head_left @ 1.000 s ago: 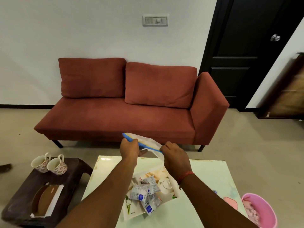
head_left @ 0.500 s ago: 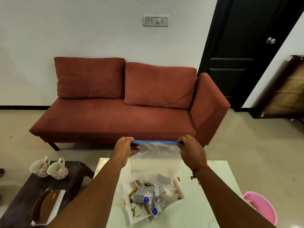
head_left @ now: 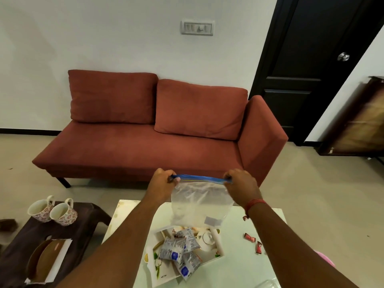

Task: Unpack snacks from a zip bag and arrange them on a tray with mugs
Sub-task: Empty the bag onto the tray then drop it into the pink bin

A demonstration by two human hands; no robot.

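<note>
1. The left hand point(head_left: 164, 183) and right hand point(head_left: 242, 187) each pinch one end of the blue zip strip of the bag point(head_left: 197, 202), stretching it taut between them. Both grips are narrow, closed on the strip.
2. The bag hangs upright above the far edge of the tray point(head_left: 218, 244). It looks clear and empty apart from a small white label near its bottom right corner.
3. The snacks point(head_left: 178, 249), silvery packets with blue marks, lie in a loose heap on the tray, overlapping one another. One packet at the near side seems to jut over the tray's edge.
4. Two small red packets point(head_left: 252, 241) lie on the table point(head_left: 239, 267) to the right of the tray, apart from it.
5. The mugs point(head_left: 53, 212) lie tipped against each other on the dark side table point(head_left: 83, 229) at the left, well apart from the tray.
6. As a judgement, unpacking looks done; arranging and fetching the mugs remain.
7. Risks from here:
   - The thin bag could tear or slip if the strip is pulled harder.
   - Lowering the bag onto the tray could sweep the heap and push the jutting packet onto the table.
   - The red packets may be forgotten, since the right forearm partly screens that side.
   - The tray's middle is taken by the heap, so mugs set down there could stand on a packet and tip.
   - The mugs touch, so lifting one carelessly could knock or roll the other off the side table.
</note>
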